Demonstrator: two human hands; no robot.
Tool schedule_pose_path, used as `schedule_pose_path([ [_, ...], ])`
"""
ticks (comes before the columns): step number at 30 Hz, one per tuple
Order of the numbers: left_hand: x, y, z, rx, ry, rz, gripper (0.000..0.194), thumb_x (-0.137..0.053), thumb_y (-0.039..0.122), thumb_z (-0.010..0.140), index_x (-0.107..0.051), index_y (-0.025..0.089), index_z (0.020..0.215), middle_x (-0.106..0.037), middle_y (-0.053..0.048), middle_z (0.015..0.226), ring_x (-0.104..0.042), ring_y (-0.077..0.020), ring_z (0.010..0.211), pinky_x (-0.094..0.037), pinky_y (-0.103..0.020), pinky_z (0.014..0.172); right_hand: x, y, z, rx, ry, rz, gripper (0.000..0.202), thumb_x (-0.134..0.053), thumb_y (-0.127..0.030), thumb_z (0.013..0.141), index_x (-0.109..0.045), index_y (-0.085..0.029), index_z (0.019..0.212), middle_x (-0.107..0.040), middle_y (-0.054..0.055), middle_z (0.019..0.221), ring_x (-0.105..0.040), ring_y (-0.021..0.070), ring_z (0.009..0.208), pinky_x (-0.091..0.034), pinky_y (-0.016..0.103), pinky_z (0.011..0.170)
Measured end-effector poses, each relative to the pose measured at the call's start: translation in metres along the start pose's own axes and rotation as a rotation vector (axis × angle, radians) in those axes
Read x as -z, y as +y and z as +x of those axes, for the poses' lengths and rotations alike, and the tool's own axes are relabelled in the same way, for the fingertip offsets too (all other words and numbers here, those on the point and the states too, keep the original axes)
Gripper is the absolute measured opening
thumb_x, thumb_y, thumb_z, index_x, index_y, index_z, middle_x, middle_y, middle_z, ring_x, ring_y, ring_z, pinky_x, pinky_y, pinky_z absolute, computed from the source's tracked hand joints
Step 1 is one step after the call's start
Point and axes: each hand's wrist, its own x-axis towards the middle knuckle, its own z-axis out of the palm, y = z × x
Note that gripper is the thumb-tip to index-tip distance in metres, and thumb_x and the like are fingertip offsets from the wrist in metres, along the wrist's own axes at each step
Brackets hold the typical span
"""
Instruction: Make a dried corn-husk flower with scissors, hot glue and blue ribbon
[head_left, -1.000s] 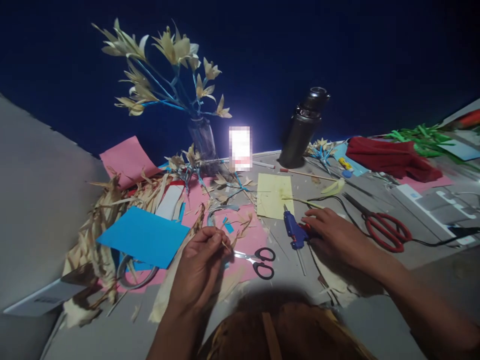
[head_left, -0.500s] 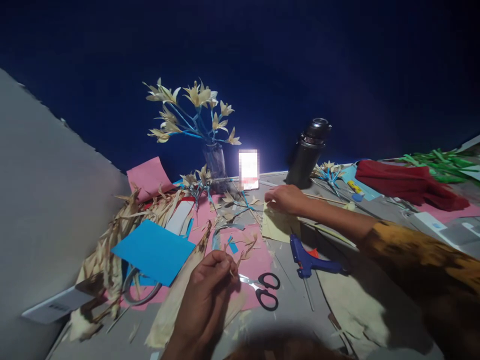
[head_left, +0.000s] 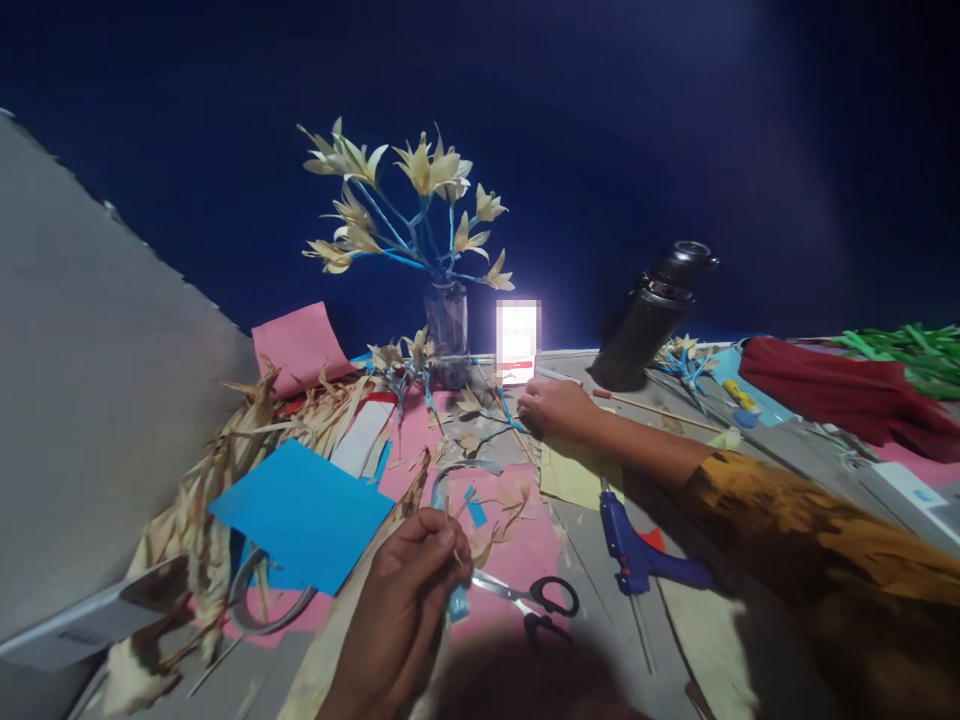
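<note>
My left hand (head_left: 411, 590) is closed in a pinch over the pink sheet (head_left: 517, 545); the small piece at its fingertips is too small to name. Right beside those fingers lie black-handled scissors (head_left: 529, 598), their blades pointing at the hand. My right hand (head_left: 561, 408) reaches far across the table, fingers curled down at the end of a blue-stemmed flower sprig (head_left: 504, 425). What those fingers grip, if anything, is hidden. Under its wrist lies a pale yellow sheet (head_left: 574, 475). A blue glue gun (head_left: 637, 555) rests nearer, below my right forearm.
A glass vase (head_left: 448, 335) of pale flowers stands at the back, beside a lit phone (head_left: 517, 340). A dark thermos (head_left: 645, 325) is at the back right. Dried husks (head_left: 202, 500) and blue paper (head_left: 307, 510) lie left; a dark red cloth (head_left: 832, 395) lies right.
My right hand has moved a little left, from the yellow sheet to the flower sprig. My left hand stays pinched in nearly the same place. The view has shifted slightly.
</note>
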Motion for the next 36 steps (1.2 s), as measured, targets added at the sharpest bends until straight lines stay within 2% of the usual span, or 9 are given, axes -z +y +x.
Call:
schedule_pose_path([
  [5, -0.002, 0.0, -0.001, -0.004, 0.004, 0.031, 0.023, -0.083, 0.029, 0.074, -0.064, 0.016, 0.073, -0.061, -0.002, 0.07, -0.056, -0.0134, 0.069, -0.048, -0.023, 0.067, 0.0, 0.01, 0.0, 0.0, 0.057, 0.07, 0.018, -0.057, -0.02, 0.089, -0.074, -0.015, 0.089, -0.068, 0.013, 0.098, -0.056, 0.0221, 0.083, -0.031, 0.031, 0.067],
  [11, -0.009, -0.001, -0.002, -0.011, -0.011, 0.048, 0.023, -0.083, 0.029, 0.073, -0.064, 0.016, 0.072, -0.062, -0.002, 0.071, -0.057, -0.0133, 0.069, -0.047, -0.023, 0.065, 0.024, 0.02, -0.018, -0.05, 0.137, 0.286, 0.021, -0.057, -0.028, 0.092, -0.076, -0.019, 0.094, -0.071, 0.007, 0.094, -0.059, 0.018, 0.077, -0.036, 0.027, 0.066],
  [16, -0.015, -0.006, 0.0, 0.015, -0.08, 0.054, 0.021, -0.082, 0.026, 0.074, -0.064, 0.016, 0.076, -0.063, -0.002, 0.071, -0.055, -0.0118, 0.063, -0.046, -0.023, 0.062, 0.04, -0.005, -0.065, -0.297, -0.012, 1.29, 0.027, -0.073, -0.043, 0.075, -0.068, -0.017, 0.076, -0.052, -0.005, 0.054, -0.04, 0.0099, 0.047, -0.027, 0.024, 0.048],
  [19, -0.017, -0.008, -0.001, 0.013, -0.121, 0.082, 0.019, -0.081, 0.024, 0.075, -0.063, 0.017, 0.077, -0.062, -0.001, 0.067, -0.053, -0.0112, 0.058, -0.045, -0.024, 0.058, 0.044, -0.026, -0.102, -0.387, -0.092, 1.551, 0.024, -0.075, -0.039, 0.073, -0.063, -0.018, 0.073, -0.047, -0.007, 0.051, -0.035, 0.0083, 0.045, -0.025, 0.023, 0.046],
  [21, -0.02, -0.01, -0.004, 0.041, -0.134, 0.07, 0.02, -0.081, 0.023, 0.075, -0.062, 0.016, 0.077, -0.063, -0.001, 0.068, -0.054, -0.0107, 0.058, -0.046, -0.023, 0.058, 0.044, -0.039, -0.124, -0.357, -0.009, 1.443, 0.022, -0.072, -0.038, 0.078, -0.065, -0.018, 0.074, -0.054, -0.004, 0.055, -0.042, 0.0099, 0.047, -0.031, 0.024, 0.048],
  [24, -0.029, -0.014, -0.013, 0.125, -0.174, 0.067, 0.023, -0.082, 0.024, 0.074, -0.062, 0.015, 0.078, -0.066, -0.003, 0.075, -0.059, -0.0109, 0.063, -0.049, -0.021, 0.059, 0.038, -0.055, -0.15, -0.154, 0.341, 0.96, 0.014, -0.063, -0.03, 0.089, -0.071, -0.02, 0.085, -0.07, 0.004, 0.076, -0.061, 0.0163, 0.066, -0.045, 0.028, 0.06],
  [27, -0.04, -0.018, -0.026, 0.158, -0.189, 0.087, 0.025, -0.084, 0.024, 0.071, -0.062, 0.014, 0.078, -0.067, -0.004, 0.079, -0.063, -0.0114, 0.066, -0.052, -0.02, 0.06, 0.028, -0.068, -0.166, 0.098, 0.624, 0.463, 0.017, -0.057, -0.02, 0.094, -0.073, -0.022, 0.096, -0.075, 0.008, 0.093, -0.067, 0.0191, 0.084, -0.048, 0.03, 0.073],
  [31, -0.049, -0.023, -0.041, 0.13, -0.163, 0.107, 0.026, -0.084, 0.026, 0.07, -0.063, 0.014, 0.078, -0.068, -0.005, 0.081, -0.065, -0.012, 0.066, -0.052, -0.019, 0.056, 0.024, -0.08, -0.176, 0.195, 0.707, 0.145, 0.02, -0.054, -0.018, 0.098, -0.073, -0.023, 0.1, -0.077, 0.007, 0.093, -0.065, 0.0178, 0.08, -0.042, 0.03, 0.07],
  [36, -0.053, -0.031, -0.054, 0.05, -0.12, 0.165, 0.026, -0.082, 0.028, 0.073, -0.06, 0.016, 0.08, -0.066, 0.0, 0.068, -0.057, -0.0078, 0.05, -0.05, -0.019, 0.051, 0.027, -0.087, -0.18, 0.291, 0.761, 0.085, 0.017, -0.055, -0.021, 0.099, -0.072, -0.021, 0.101, -0.078, 0.007, 0.093, -0.063, 0.0184, 0.078, -0.04, 0.032, 0.069],
])
